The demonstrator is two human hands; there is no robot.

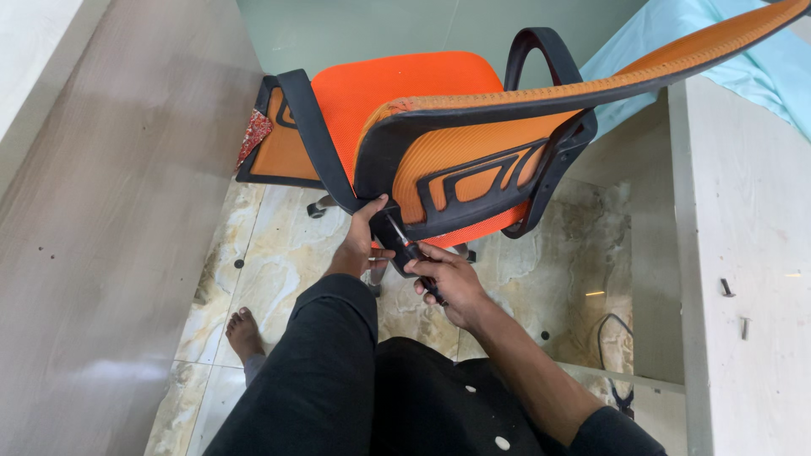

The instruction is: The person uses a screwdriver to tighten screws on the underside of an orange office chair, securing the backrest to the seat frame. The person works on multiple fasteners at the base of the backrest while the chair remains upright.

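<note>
An orange mesh office chair [405,93] with a black frame stands on the tiled floor in front of me. Its backrest [507,110] leans toward me. My left hand [365,232] grips the lower black bracket of the backrest. My right hand [448,279] holds a screwdriver [404,241] with a dark handle, its tip pointed up at the bracket's underside near my left hand. Both sleeves are black.
A wood-grain panel [110,228] stands at the left. A pale desk top [752,253] at the right carries two small screws [726,289]. Light blue cloth [718,51] lies at the top right. My bare foot [243,333] rests on marble tiles; a black cable [612,333] lies at the lower right.
</note>
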